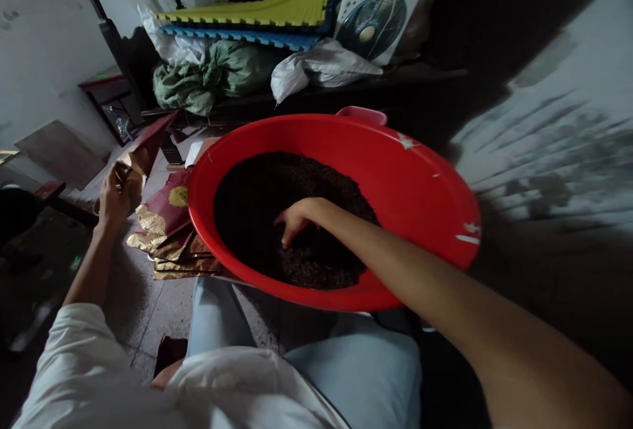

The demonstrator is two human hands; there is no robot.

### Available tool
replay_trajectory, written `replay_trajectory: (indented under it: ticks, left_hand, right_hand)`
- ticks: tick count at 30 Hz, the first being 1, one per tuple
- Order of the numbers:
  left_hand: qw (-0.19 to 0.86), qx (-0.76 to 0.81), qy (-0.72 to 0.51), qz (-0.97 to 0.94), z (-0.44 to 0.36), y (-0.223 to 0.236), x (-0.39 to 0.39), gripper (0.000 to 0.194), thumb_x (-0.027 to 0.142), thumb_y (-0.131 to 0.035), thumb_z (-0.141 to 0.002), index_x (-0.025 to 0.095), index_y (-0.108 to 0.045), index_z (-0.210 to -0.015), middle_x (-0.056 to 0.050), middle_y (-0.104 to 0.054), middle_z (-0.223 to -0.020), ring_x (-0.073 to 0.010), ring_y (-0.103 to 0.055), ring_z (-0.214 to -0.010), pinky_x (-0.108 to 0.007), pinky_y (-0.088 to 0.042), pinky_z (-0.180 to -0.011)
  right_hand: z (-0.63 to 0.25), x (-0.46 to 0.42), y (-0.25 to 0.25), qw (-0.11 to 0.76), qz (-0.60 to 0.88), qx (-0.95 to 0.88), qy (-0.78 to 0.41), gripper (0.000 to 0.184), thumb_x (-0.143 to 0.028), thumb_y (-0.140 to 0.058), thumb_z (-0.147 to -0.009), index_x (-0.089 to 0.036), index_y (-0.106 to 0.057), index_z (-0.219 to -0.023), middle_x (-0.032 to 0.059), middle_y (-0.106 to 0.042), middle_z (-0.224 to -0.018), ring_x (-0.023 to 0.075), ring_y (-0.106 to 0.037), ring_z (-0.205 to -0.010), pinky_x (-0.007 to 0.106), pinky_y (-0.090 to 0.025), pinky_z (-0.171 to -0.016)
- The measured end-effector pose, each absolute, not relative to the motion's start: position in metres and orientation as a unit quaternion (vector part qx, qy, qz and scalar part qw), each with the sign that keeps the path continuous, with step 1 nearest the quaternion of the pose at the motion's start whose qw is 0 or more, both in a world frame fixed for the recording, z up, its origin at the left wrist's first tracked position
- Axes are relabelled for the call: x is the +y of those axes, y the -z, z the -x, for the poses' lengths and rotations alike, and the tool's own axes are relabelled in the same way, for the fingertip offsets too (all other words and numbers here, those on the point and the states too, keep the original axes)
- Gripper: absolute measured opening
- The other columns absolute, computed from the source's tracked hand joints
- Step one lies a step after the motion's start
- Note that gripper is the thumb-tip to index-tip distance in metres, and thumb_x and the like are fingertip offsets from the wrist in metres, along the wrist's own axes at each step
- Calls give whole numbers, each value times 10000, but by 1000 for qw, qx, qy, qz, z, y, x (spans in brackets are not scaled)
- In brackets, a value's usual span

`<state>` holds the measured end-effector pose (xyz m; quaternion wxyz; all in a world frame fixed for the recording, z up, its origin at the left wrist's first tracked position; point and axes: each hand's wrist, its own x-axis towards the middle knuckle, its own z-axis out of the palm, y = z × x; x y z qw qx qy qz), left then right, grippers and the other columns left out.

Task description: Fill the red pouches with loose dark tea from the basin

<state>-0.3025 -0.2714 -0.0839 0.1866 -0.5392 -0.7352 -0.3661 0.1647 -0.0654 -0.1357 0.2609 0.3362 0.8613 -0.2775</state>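
A big red plastic basin (395, 172) stands on the floor in front of my knees, holding a heap of dark loose tea-like material (257, 192). My right hand (295, 219) reaches into the heap, fingers curled down into the dark material. To the left, my left hand (115, 197) is closed on the edge of a dark red and gold pouch (143, 149), held up above the floor.
A stack of flat red and gold pouches (171, 231) lies on the floor left of the basin. Behind stand green sacks (208, 80), white bags (316, 66), yellow and blue foam mats (267, 14) and a fan box (380, 14). My light trousers (346, 370) fill the foreground.
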Motion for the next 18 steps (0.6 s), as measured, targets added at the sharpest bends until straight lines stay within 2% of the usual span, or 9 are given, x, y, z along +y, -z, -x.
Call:
replay_trajectory:
  ticks: [3,5,7,9,11,14,16,18]
  left_hand:
    - [229,-667,385,595,268,39,-240,696,283,-662,-1077,53,-436,-1694,-184,-642,-1388,-230,-621,-1106,-433,-559,-1033]
    - [224,-618,354,665,233,8,-208,665,203,-669,-1057,33,-479,-1671,-176,-661,-1314,-237,-626,-1103,-451,-532,-1083]
    - [179,-547,288,765,191,-18,-167,610,131,-662,-1017,51,-576,-1616,-151,-696,-1307,-269,-650,-1207,-462,-508,-1137]
    - [116,-483,258,829,148,-36,-118,515,78,-591,-999,105,-702,-1502,-96,-736,-1245,-289,-680,-1262,-496,-496,-1172]
    - [28,-455,291,841,111,-43,-68,383,83,-550,-995,115,-818,-1267,-51,-763,-1131,-284,-725,-1227,-510,-515,-1166]
    - [-53,-436,335,834,76,-37,-8,302,77,-570,-967,109,-845,-1088,-39,-792,-1049,-259,-768,-1127,-457,-563,-1105]
    - [-50,-427,385,816,69,-24,18,272,91,-589,-975,100,-836,-1090,-63,-812,-1069,-250,-767,-1106,-420,-577,-1079]
    - [-31,-421,472,774,76,-6,32,254,155,-608,-1017,90,-816,-1147,-101,-820,-1105,-244,-759,-1093,-389,-587,-1048]
  right_hand:
    - [-171,-66,131,353,-391,786,325,965,-384,-995,-616,-294,-690,-1527,151,-582,-1660,425,-725,-1281,471,-704,-760]
    - [-179,-62,129,357,-418,762,343,1013,-343,-1028,-529,-306,-716,-1491,146,-593,-1639,423,-729,-1254,429,-699,-704]
    - [-188,-52,129,342,-445,748,354,1056,-313,-1043,-467,-326,-721,-1472,133,-617,-1604,410,-731,-1231,394,-690,-663]
    - [-201,-37,130,328,-462,735,371,996,-321,-1045,-468,-336,-742,-1417,109,-701,-1472,378,-753,-1157,364,-675,-637]
    - [-216,-22,131,327,-483,714,387,830,-341,-1033,-523,-327,-771,-1311,73,-778,-1228,325,-776,-1018,332,-650,-609]
    - [-241,-4,128,327,-524,669,413,605,-346,-990,-630,-306,-773,-1193,24,-764,-966,236,-754,-815,283,-605,-565]
    - [-258,4,125,303,-552,650,426,623,-333,-973,-660,-314,-748,-1241,6,-751,-928,196,-736,-752,256,-588,-560]
    - [-270,11,122,276,-570,644,429,756,-321,-966,-672,-346,-690,-1376,-7,-752,-950,175,-744,-741,242,-591,-579]
